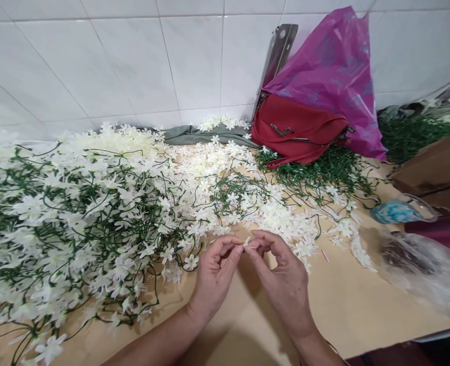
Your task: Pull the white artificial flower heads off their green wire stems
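Observation:
My left hand (216, 277) and my right hand (282, 279) meet over the near middle of the table, thumbs and fingertips pinched together. Between them is a small white artificial flower piece (247, 242), mostly covered by the fingers. Just beyond my hands lie loose white flower heads (280, 216), some with thin white strands. Green plastic stems (236, 189) are scattered among them. To the left of my left hand rises a big heap of white artificial flowers (76, 218) on green stems.
A red handbag (297, 129) and a purple plastic bag (331, 71) stand against the tiled wall (194, 61), above green stems (324, 168). Right of the brown tabletop's (343, 305) middle are a blue-patterned item (394, 211) and a clear plastic bag (419, 264).

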{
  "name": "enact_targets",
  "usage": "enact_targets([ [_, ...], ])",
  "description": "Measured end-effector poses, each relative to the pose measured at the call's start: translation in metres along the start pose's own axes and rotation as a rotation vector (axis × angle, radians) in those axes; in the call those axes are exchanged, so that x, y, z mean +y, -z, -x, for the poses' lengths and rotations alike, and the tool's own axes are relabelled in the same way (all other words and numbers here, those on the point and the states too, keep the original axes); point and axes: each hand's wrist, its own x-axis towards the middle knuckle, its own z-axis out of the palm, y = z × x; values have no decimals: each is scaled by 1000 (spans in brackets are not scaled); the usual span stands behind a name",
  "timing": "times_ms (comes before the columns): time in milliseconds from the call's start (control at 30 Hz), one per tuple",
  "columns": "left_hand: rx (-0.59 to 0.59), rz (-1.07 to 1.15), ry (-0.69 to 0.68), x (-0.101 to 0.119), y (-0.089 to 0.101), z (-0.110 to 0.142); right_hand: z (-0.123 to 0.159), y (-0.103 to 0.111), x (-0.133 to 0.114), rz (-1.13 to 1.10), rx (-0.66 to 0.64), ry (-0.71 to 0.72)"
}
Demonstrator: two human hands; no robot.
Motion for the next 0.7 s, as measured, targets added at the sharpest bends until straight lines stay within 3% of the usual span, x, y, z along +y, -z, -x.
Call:
enact_targets([
  [167, -13, -97, -93, -1, 2, 7, -3, 10, -3, 42, -76, 198],
  [267, 4, -115, -100, -2, 2, 10, -3, 13, -3, 38, -56, 288],
  [500, 34, -130, -129, -2, 1, 9, 1, 12, 2, 48, 12, 356],
  [600, 42, -116, -103, -3, 2, 9, 3, 11, 2, 19, 0, 319],
  [700, 53, -121, -93, -3, 2, 8, 4, 8, 0, -79, 1, 147],
])
